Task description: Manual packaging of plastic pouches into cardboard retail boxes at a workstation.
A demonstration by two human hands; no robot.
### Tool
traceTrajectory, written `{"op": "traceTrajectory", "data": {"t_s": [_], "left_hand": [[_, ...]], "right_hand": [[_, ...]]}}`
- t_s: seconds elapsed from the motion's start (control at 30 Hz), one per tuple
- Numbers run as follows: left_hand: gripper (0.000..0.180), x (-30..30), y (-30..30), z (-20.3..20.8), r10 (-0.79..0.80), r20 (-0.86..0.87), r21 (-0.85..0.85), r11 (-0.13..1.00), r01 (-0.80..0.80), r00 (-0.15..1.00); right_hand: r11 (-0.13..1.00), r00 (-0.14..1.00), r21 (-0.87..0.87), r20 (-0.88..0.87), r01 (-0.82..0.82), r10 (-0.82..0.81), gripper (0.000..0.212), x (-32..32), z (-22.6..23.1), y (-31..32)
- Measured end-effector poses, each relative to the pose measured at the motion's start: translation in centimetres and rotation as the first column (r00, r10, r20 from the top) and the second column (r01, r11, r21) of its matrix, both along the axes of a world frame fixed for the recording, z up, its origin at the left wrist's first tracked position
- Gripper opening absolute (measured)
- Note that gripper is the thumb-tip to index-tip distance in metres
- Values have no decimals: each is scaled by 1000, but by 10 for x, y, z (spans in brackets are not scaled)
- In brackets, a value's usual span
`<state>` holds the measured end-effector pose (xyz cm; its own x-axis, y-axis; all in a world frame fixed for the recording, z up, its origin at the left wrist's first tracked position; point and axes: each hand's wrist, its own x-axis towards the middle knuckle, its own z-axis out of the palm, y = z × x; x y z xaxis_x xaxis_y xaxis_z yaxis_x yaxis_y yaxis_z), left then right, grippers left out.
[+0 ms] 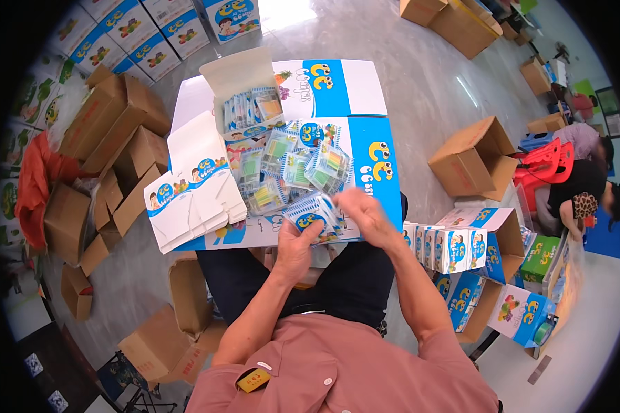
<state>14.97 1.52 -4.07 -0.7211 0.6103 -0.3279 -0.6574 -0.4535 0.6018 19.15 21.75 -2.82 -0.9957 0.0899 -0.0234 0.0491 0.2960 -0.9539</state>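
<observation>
My left hand [297,249] grips a small stack of blue-and-white sachets [313,215] at the near edge of a carton-topped work surface, thumb on top. Just right of the stack is my right hand [369,219], fingers curled and smeared by motion; whether they pinch a sachet cannot be made out. Beyond both hands lies a loose heap of clear sachets [296,165] with green, yellow and orange contents. An open white box [246,127] at the far left of the heap holds a row of sachets. Left of the heap, flattened white printed boxes [198,196] lie in a pile.
The blue-and-white carton [375,148] under everything serves as a tabletop over my knees. Brown cartons [127,162] crowd the left floor. An open carton [472,158] and filled printed boxes [461,249] stand at right. Another person [575,189] bends beside a red chair [541,175].
</observation>
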Motion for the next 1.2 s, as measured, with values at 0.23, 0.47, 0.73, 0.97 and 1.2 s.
{"op": "traceTrajectory", "data": {"t_s": [0.23, 0.47, 0.73, 0.97, 1.2], "left_hand": [[38, -2, -8, -8, 25, 53, -14, 1000, -24, 998], [40, -4, -8, 9, -96, 58, 69, 993, 92, 994], [40, -5, -7, -14, 55, -42, -128, 990, -60, 998], [38, -1, -16, -5, -8, 78, -35, 999, 11, 997], [40, -3, -19, 3, -116, 43, 4, 993, 116, 992]], "right_hand": [[746, 926, 599, -373, 292, -64, 31, -51, -20, 10], [912, 939, 227, -43, 342, -341, 30, -6, -4, 1], [996, 1000, 91, -7, -11, 12, 28, -13, 8, -8], [684, 938, 671, -340, 288, -62, 26, -52, -19, -4], [966, 961, -69, 143, 250, -238, 25, -3, 19, -17]]}}
